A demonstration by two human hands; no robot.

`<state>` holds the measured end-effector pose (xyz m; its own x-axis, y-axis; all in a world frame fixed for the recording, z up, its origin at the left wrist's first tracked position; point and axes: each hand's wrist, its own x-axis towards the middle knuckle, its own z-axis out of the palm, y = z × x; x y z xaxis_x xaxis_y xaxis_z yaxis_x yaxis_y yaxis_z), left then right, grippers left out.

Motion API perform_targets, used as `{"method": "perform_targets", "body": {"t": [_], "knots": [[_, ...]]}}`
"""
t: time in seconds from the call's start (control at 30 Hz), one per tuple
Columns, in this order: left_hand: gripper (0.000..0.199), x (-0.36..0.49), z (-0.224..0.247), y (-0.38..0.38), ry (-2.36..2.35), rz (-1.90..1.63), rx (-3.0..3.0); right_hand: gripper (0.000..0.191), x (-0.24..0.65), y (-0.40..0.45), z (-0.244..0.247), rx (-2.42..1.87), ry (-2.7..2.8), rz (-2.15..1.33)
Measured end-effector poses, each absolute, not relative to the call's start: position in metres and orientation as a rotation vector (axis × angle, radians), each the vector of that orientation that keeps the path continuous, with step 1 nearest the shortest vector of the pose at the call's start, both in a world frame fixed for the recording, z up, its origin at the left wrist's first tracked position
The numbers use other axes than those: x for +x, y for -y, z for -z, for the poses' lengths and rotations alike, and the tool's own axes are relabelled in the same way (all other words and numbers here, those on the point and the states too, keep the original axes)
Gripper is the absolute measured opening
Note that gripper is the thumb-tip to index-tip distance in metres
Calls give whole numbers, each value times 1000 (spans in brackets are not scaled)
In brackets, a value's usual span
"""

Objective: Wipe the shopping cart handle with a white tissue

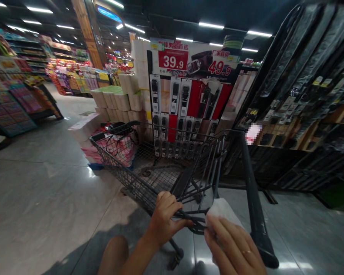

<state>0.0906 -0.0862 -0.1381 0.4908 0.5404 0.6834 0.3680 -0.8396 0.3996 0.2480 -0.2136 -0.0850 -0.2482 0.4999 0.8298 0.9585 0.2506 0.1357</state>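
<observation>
A dark grey wire shopping cart [123,168] stands in front of me, with its handle bar [253,194] at the right. My left hand [164,217] is closed around the cart's side rim, near the handle end. My right hand [232,244], wearing a ring, holds a white wipe [222,210] with bent fingers. The wipe presses against the end of the same rim, close to the handle's bracket. Whether it is cloth or paper I cannot tell. Through the mesh, the cart's floor and the folded black seat panel [185,179] show.
Behind the cart is a belt display [186,99] with price signs [173,61]. Tissue packs [111,97] and pink packages [120,149] are stacked at its left. A tall rack of dark wrapped goods [298,91] borders the right. Tiled floor [60,183] lies left of the cart.
</observation>
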Motion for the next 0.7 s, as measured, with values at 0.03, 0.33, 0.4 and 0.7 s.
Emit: {"method": "perform_targets", "body": {"t": [0.03,0.33,0.4,0.7], "knots": [[45,91,138,86,-778,-1278,2532,34,243,209,83,-1335,1902,870],[39,90,140,82,-795,-1350,2606,37,184,171,112,-1243,1984,659],[39,90,138,82,-791,-1352,2632,37,189,178,111,-1221,1955,692],[42,92,134,83,-832,-1274,2700,36,267,234,94,-1310,1599,860]]}}
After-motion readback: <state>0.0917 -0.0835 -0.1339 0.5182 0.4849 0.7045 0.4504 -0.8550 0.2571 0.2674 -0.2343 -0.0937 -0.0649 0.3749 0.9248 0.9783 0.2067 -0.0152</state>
